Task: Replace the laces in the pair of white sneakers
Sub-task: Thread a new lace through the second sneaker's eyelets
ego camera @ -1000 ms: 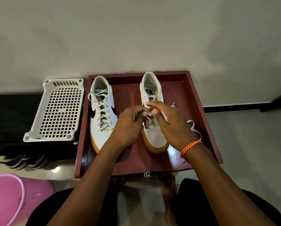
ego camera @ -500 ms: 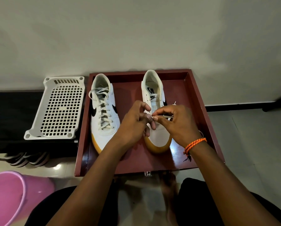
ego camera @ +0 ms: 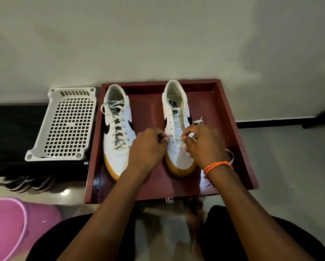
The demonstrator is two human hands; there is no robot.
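Observation:
Two white sneakers with yellow toe soles stand in a dark red tray (ego camera: pixel 231 129). The left sneaker (ego camera: pixel 118 129) is fully laced. The right sneaker (ego camera: pixel 176 113) has bare eyelets along most of its front. My left hand (ego camera: pixel 148 147) grips that sneaker's left side by the lowest eyelets, fingers curled. My right hand (ego camera: pixel 205 146) pinches the tip of a white lace (ego camera: pixel 198 121) at the lowest eyelets; the rest of the lace trails to the right of the shoe and loops past my wrist.
A white perforated plastic basket (ego camera: pixel 67 125) lies on a dark surface left of the tray. A pink bucket (ego camera: pixel 12 225) stands at the lower left. Striped sandals (ego camera: pixel 28 182) sit under the dark surface. A wall rises just behind the tray.
My hands have drawn apart: the left moved to the shoe's left side, the right shifted to the right with the lace tip. More of the shoe's front now shows.

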